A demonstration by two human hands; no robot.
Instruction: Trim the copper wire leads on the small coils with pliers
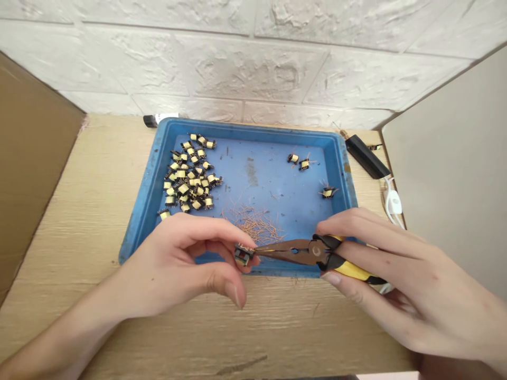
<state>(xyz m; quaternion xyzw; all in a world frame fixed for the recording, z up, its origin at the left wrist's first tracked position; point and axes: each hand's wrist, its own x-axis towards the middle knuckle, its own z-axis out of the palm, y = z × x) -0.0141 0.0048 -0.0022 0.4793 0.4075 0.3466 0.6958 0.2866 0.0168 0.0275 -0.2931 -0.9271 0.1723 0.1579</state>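
Over the near edge of a blue rectangular plastic tray [273,145], your left hand [170,264] holds a small black-and-yellow wound coil [243,255], pin row running roughly left-right; your right hand [412,279] grips rust-brown metal pliers [316,252], long axis sideways, tips pointing left at the coil's right end.

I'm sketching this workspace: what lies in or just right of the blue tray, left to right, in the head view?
Cluster of yellow-and-black components, heap of coppery wire bits, three separate components, black device, white switch.
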